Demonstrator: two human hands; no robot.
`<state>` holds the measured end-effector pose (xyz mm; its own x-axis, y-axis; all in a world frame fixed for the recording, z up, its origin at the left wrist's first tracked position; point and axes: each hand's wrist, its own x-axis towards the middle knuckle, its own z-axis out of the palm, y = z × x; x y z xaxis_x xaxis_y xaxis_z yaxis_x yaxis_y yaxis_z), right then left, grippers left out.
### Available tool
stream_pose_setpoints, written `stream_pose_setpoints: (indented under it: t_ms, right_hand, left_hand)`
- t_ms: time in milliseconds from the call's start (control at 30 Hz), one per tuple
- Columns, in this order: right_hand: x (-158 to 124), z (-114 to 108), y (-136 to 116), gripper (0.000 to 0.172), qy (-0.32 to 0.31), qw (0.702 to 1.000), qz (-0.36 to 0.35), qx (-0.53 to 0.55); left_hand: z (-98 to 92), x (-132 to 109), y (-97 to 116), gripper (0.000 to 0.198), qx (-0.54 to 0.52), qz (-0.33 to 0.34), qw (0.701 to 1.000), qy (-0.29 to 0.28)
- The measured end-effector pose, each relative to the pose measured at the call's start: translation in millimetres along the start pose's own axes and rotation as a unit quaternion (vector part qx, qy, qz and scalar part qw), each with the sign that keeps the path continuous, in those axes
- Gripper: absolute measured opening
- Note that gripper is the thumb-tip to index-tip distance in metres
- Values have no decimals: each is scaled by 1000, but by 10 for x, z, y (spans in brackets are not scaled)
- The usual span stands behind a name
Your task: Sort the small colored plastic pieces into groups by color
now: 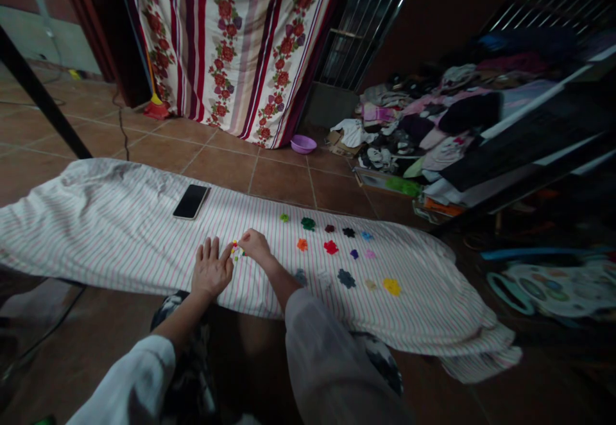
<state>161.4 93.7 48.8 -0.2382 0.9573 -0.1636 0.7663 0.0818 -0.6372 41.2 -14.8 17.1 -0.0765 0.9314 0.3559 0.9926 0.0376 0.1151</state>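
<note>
My left hand (212, 268) lies flat on the striped cloth with its fingers stretched out, and its thumb side reaches the edge of a small cluster of coloured pieces (236, 257). Red, yellow, green and white show in that cluster, roughly in a ring. From the other side my right hand (255, 245) bends in over it, fingertips pinched together beside the top of the ring. Whatever those fingertips hold, if anything, is too small to make out. To the right sit sorted heaps of tiny pieces, among them an orange heap (302, 244) and a red heap (330, 247).
A phone (191, 202) lies on the striped cloth (120, 219) at the left. More heaps, such as a yellow one (391, 286) and a dark green one (308, 224), spread rightward. Beyond are a purple basin (303, 144), a floral curtain (231, 46) and piled clothes (447, 117).
</note>
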Motion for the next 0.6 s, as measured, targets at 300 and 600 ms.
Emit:
stream_pose_setpoints:
  t_ms: [300,600]
  right_hand:
    - [144,-140,283,10,65,991,6,116]
    - [303,-468,669,15,112,990,-7,90]
  left_hand:
    - [-30,4,6,49,-24,-8,1000,-7]
    - [-18,6,3,48,8,-4,1000,-5]
